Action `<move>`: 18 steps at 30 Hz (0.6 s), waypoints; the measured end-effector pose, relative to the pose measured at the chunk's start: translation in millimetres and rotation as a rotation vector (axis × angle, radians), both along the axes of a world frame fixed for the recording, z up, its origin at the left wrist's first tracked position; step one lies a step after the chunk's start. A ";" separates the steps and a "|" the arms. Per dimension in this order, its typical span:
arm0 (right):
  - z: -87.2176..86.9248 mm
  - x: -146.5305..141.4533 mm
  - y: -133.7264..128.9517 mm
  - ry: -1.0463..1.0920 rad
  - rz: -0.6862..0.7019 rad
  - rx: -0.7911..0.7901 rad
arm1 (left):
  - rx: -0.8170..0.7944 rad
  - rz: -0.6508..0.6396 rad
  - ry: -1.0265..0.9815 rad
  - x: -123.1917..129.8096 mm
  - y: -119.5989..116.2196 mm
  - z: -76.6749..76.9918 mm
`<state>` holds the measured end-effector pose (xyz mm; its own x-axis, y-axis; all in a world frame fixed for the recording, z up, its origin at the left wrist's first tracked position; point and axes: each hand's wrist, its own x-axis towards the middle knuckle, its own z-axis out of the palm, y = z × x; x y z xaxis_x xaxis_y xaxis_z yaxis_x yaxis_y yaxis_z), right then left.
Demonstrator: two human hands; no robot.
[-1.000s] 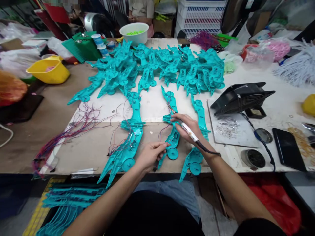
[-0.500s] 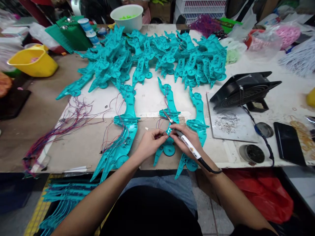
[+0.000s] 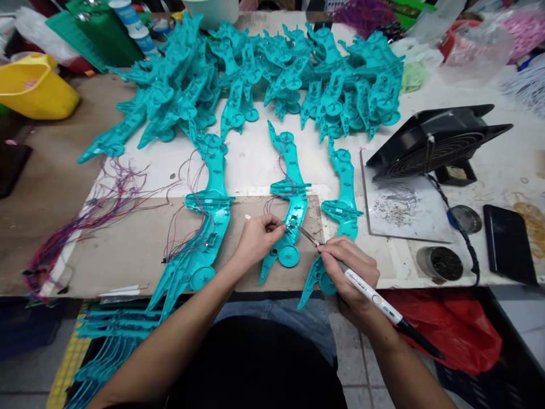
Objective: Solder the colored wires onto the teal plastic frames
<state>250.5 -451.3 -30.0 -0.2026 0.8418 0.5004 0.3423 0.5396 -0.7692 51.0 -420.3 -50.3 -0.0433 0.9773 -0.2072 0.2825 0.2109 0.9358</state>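
My right hand is closed around a soldering iron with a white and black handle. Its metal tip points left and meets the middle teal plastic part, near a small fitting in the hollow. My left hand pinches a thin wire at that same spot; the wire's end is partly hidden by the fingers. Red and blue wires run along this part. To the left lies another teal part with wires trailing from it, and to the right a third teal part, partly covered by my right hand.
A heap of teal parts fills the back of the table. At left lies a bundle of red and blue wires. On the right stand a black fan, a white board, a small jar and a black flat box.
My right hand has moved right and down, turning the soldering iron so its tip reaches the middle part, where it pointed up and away before. My left hand stays pinched near the part.
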 end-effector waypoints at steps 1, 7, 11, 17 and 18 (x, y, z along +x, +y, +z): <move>-1.2 -0.7 -0.3 -0.001 0.004 -0.005 | -0.001 -0.006 0.000 -0.4 0.2 1.1; -4.7 -1.7 2.4 -0.014 0.032 -0.047 | -0.005 -0.018 0.003 -0.4 3.0 2.4; -6.5 -1.0 2.8 -0.031 0.041 -0.059 | -0.008 -0.026 -0.012 -0.7 5.4 0.8; -6.1 -0.6 4.0 -0.029 0.070 -0.037 | -0.003 -0.042 -0.001 -1.1 7.7 1.2; -5.7 -0.6 3.8 -0.032 0.067 -0.041 | -0.005 -0.044 -0.002 -1.2 7.8 0.9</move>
